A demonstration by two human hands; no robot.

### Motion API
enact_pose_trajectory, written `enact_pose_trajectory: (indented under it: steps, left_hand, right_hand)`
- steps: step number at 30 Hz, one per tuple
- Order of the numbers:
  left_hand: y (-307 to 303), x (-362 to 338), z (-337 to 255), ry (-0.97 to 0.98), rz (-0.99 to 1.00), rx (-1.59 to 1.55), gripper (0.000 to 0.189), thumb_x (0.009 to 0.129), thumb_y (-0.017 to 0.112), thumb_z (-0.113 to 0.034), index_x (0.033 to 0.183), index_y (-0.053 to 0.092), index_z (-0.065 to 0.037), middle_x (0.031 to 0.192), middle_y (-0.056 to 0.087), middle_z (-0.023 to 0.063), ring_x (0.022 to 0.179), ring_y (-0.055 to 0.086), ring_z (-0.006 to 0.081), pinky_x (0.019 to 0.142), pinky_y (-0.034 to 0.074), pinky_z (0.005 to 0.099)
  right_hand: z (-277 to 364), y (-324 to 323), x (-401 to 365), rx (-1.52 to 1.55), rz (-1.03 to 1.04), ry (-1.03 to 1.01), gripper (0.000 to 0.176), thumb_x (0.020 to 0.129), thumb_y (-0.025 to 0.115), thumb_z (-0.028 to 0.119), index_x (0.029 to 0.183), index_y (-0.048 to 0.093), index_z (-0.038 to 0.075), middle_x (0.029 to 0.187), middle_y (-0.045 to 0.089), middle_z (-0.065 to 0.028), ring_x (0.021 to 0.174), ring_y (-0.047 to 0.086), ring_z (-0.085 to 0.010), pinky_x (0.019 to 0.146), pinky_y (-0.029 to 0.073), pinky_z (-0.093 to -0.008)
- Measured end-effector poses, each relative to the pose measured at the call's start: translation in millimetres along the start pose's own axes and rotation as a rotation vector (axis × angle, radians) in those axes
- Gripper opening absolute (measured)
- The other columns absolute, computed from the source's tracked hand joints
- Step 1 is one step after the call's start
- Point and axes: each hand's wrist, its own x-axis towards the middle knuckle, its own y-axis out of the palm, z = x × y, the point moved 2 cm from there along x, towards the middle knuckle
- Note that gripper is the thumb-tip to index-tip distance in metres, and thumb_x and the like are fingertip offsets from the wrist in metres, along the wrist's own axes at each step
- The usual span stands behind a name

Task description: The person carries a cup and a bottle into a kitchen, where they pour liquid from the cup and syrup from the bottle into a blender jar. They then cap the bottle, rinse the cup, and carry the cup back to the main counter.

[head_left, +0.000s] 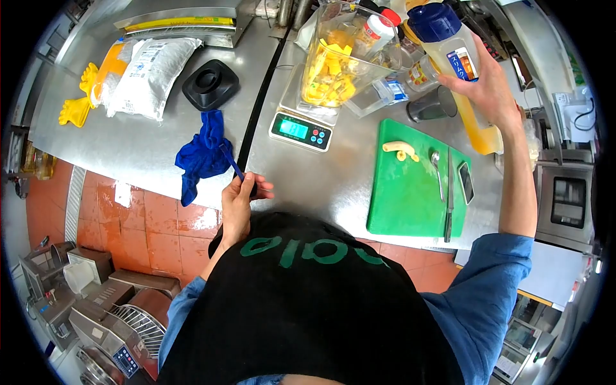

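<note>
My right hand (484, 86) is wrapped round a tall clear bottle (480, 131) with a dark blue lid and orange-yellow liquid inside, tilted above the counter's right side. Near the front edge, my left hand (240, 202) is closed on the thin handle of a blue utensil (232, 160); its dark end is mostly hidden by the fingers. A clear jug (330, 70) of yellow fruit pieces stands on a digital scale (300, 130) with a lit display. Beside the left hand lies a crumpled blue cloth (204, 154).
A green cutting board (401, 192) bears banana pieces (401, 150), a spoon (437, 170) and a knife (450, 199); a phone (466, 183) lies at its right edge. A dark cup (433, 106), black lid (210, 85), white bag (153, 77) and yellow gloves (77, 106) are around.
</note>
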Motion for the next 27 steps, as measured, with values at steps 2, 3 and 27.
enact_pose_trajectory:
  steps: [2, 3, 27]
  left_hand:
    - [0, 1, 1, -0.003, 0.005, 0.008, 0.03, 0.101, 0.049, -0.023, 0.096, 0.061, 0.004, 0.082, 0.068, 0.0142, 0.068, 0.066, 0.021, 0.069, 0.054, 0.0315]
    - [0, 1, 2, -0.002, 0.008, 0.008, 0.03, 0.101, 0.049, -0.023, 0.096, 0.061, 0.004, 0.082, 0.068, 0.0142, 0.068, 0.066, 0.021, 0.069, 0.054, 0.0315]
    - [0, 2, 3, -0.011, -0.01, -0.006, 0.03, 0.101, 0.05, -0.024, 0.095, 0.061, 0.004, 0.081, 0.068, 0.0151, 0.067, 0.066, 0.0213, 0.067, 0.054, 0.0316]
  right_hand:
    - [-2, 1, -2, -0.038, -0.007, -0.01, 0.088, 0.068, 0.082, 0.023, 0.142, 0.038, 0.006, 0.116, 0.064, -0.0165, 0.106, 0.063, -0.0273, 0.093, 0.048, -0.0366]
    - [-2, 2, -1, -0.054, -0.012, -0.017, 0.088, 0.068, 0.082, 0.023, 0.142, 0.038, 0.006, 0.117, 0.064, -0.0169, 0.106, 0.063, -0.0278, 0.093, 0.048, -0.0369]
    - [7, 1, -1, -0.086, 0.079, 0.036, 0.092, 0.066, 0.083, 0.016, 0.145, 0.037, 0.017, 0.121, 0.062, -0.0164, 0.11, 0.062, -0.0298, 0.098, 0.048, -0.0407]
